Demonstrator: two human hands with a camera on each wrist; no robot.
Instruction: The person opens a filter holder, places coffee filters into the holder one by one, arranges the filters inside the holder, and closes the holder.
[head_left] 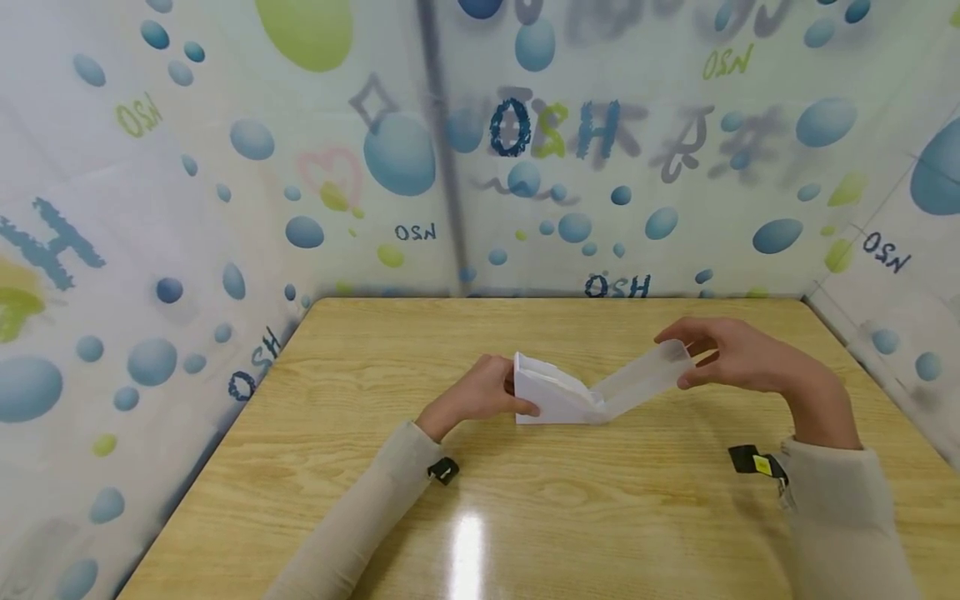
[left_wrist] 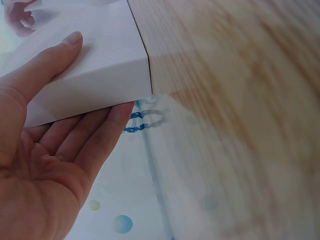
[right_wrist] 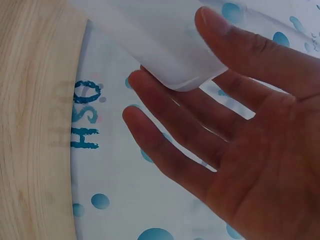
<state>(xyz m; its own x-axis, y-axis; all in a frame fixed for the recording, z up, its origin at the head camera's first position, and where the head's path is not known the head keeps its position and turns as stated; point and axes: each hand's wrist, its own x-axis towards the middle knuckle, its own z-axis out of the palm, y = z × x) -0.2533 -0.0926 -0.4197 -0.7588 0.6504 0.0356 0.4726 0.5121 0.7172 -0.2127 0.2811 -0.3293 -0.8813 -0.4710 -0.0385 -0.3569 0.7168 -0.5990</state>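
A small white box (head_left: 551,398) is held just over the table in the head view. My left hand (head_left: 487,388) grips its left end; in the left wrist view the thumb (left_wrist: 60,57) lies on the white face and the fingers are beneath. From the box's right side a translucent plastic piece (head_left: 641,383) slants up to the right. My right hand (head_left: 742,354) pinches its upper end. In the right wrist view the thumb is on one side of the rounded plastic end (right_wrist: 185,75) and fingers are on the other. What lies inside the box is hidden.
The wooden table (head_left: 375,350) stretches under both hands. Patterned white sheeting (head_left: 525,225) with blue and green spots hangs behind it and on both sides. A small black tag (head_left: 444,471) sits at the left cuff, another black strap (head_left: 750,460) at the right.
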